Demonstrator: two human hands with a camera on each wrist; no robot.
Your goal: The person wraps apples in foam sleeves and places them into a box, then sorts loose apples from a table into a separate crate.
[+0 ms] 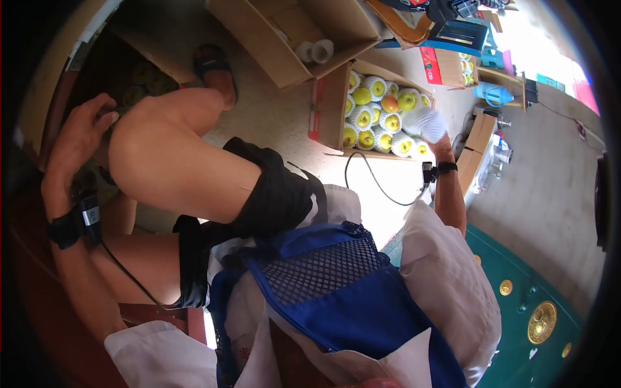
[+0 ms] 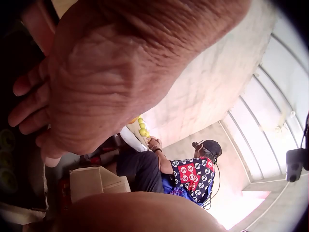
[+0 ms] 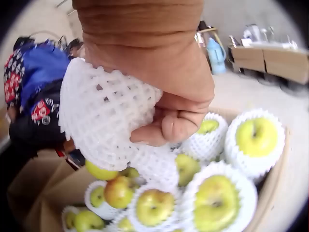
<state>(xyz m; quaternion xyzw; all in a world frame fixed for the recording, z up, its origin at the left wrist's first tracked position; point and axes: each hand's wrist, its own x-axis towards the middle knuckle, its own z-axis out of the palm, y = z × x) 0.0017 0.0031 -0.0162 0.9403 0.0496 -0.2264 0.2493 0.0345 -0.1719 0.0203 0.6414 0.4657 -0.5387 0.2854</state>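
Note:
My right hand (image 1: pixel 442 149) grips white foam fruit nets (image 3: pixel 104 113) over a cardboard box of apples (image 1: pixel 313 123). In the right wrist view its fingers curl against the netting, with one net spread wide and another hanging below. Most of the yellow-green apples (image 3: pixel 217 200) below sit in foam nets; a reddish apple (image 3: pixel 119 192) lies bare among them. By my bent knee (image 1: pixel 139 139), my left hand (image 1: pixel 77 132) holds nothing, its fingers loosely bent. Close beyond that hand, a dark, shadowed box with netted apples (image 1: pixel 145 77) stands at the far left.
An open cardboard box (image 1: pixel 259 39) with a few foam nets inside stands at the top middle. Behind the apples are another red carton (image 1: pixel 440 66) and a blue jug (image 1: pixel 493 94). A seated person (image 2: pixel 190 171) works nearby. A cable (image 1: pixel 372 174) loops from my right wrist.

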